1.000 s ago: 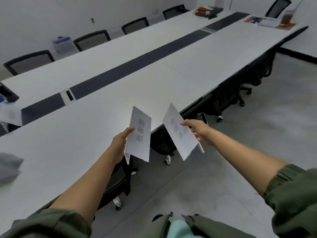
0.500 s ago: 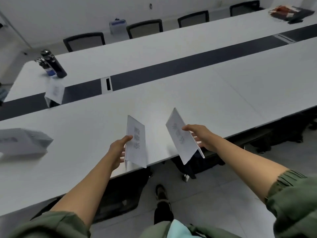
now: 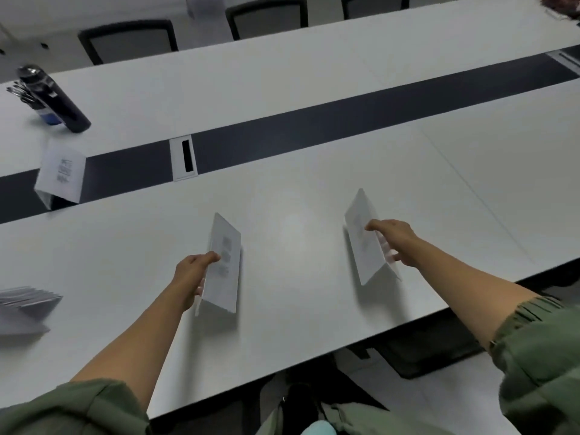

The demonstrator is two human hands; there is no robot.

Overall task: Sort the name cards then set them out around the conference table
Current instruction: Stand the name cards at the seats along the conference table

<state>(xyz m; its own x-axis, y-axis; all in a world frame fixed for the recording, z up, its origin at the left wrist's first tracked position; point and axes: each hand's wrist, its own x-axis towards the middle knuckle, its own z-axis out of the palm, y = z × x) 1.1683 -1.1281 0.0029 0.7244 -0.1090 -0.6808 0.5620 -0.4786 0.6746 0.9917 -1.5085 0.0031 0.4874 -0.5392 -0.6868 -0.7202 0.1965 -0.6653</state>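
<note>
I hold one folded white name card in each hand over the near half of the long white conference table [image 3: 298, 199]. My left hand [image 3: 192, 273] grips the left name card [image 3: 223, 268] by its left edge; grey print shows on its face. My right hand [image 3: 394, 240] pinches the right name card [image 3: 364, 238], thumb on top and fingers behind, its lower edge close to the tabletop. Whether either card touches the table is unclear. A third name card [image 3: 61, 172] stands on the dark centre strip at far left. A stack of name cards [image 3: 23, 304] lies at the left edge.
A black bottle [image 3: 53, 98] stands at the far left beside a blue holder with pens [image 3: 22, 91]. A white cable port [image 3: 184, 158] sits in the dark centre strip. Black chairs [image 3: 128, 39] line the far side. A tucked-in chair [image 3: 423, 350] shows under the near edge.
My view turned left and closer to the table. Both hands moved forward over the tabletop with their cards and spread farther apart, the cards now lower toward the surface.
</note>
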